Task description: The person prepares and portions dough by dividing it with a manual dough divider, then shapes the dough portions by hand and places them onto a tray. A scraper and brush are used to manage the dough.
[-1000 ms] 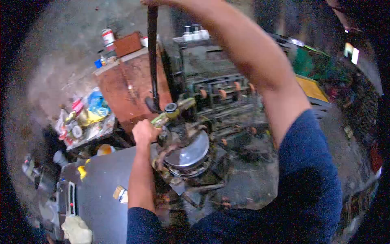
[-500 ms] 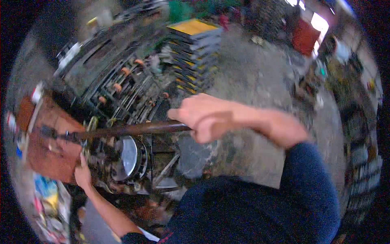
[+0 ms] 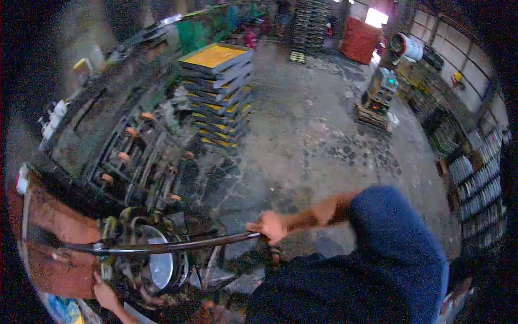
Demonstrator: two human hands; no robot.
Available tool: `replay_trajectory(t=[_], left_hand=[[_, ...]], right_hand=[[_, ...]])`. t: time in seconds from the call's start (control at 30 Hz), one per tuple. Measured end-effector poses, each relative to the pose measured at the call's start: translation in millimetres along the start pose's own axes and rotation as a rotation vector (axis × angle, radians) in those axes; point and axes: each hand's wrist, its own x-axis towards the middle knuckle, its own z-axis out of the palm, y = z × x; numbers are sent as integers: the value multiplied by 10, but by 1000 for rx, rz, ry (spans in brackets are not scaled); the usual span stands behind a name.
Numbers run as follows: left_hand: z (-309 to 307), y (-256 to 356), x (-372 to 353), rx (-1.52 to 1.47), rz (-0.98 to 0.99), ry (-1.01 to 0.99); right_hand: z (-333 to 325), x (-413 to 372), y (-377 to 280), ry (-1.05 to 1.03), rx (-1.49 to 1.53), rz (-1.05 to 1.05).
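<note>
My right hand (image 3: 272, 227) is closed around the near end of a long dark metal bar (image 3: 178, 247). The bar runs left across the front of a machine (image 3: 127, 227), passing over a round shiny metal disc (image 3: 161, 267). Its far end meets a fitting (image 3: 100, 247) beside a reddish-brown panel (image 3: 62, 275). Low on the left, my left hand (image 3: 106, 294) rests against the machine below the bar. One digit points up and the others look curled; what they hold is hidden.
A stack of grey trays with yellow insides (image 3: 216, 56) stands ahead. Left of it lies a frame with orange rollers (image 3: 124, 157). A machine with a green light (image 3: 382, 89) stands on the right, before racks of metal parts (image 3: 483, 181). Dark round patches mark the concrete floor (image 3: 302, 146).
The view has swung, so the tray stack sits further left. My right hand has brought the bar toward my body, and it now crosses the disc. My left hand stays by the machine.
</note>
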Motion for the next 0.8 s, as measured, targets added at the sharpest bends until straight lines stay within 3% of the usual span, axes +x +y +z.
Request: replay_trajectory(t=[0.03, 0.1, 0.17, 0.23, 0.3, 0.37, 0.4, 0.43, 0.47, 0.5, 0.53, 0.57, 0.6, 0.63, 0.67, 0.7, 0.73, 0.77, 0.8], left_hand=[[191, -54, 133, -94, -38, 18], [-282, 217, -178, -202, -82, 112], [-269, 206, -217, -182, -50, 107], [-146, 108, -128, -287, 4, 180], [-266, 128, -136, -140, 32, 79], [22, 1, -62, -27, 106, 263], [15, 6, 0, -90, -48, 167], [10, 8, 52, -146, -205, 68], [201, -121, 77, -148, -170, 197], [349, -172, 173, -130, -171, 181], [527, -252, 273, -63, -180, 89], [123, -49, 76, 1, -214, 6], [-278, 191, -159, 42, -116, -75], [561, -368, 118, 16, 140, 81], [151, -125, -158, -106, 148, 52], [-310, 262, -337, -18, 79, 110], [-427, 328, -337, 57, -128, 15], [-230, 189, -301, -1, -199, 176], [-272, 12, -388, 44, -153, 193]], right_hand=[[443, 130, 231, 13, 19, -5], [326, 300, 186, 26, 21, -36], [267, 44, 5, 30, 42, 29], [-26, 91, -156, 25, 71, 8], [-722, 118, -430, 7, 46, 4], [-1116, 184, -524, -68, 9, -43], [-1207, 210, -523, -57, -23, -50], [-1075, 220, -421, -63, -12, -37], [-737, 197, -311, -71, 18, 21], [-294, 187, -172, -82, 43, 69], [505, 233, 155, 26, 41, -38], [522, 239, 232, 13, 38, -73], [553, 254, 299, -42, 28, -3], [596, 141, 329, -137, 17, 49], [594, 42, 179, -68, 22, 17], [461, 98, 218, 23, 0, -34], [495, 130, 293, 50, 55, -86], [556, 149, 322, 88, 114, -94], [587, 153, 304, 129, 149, -85]])
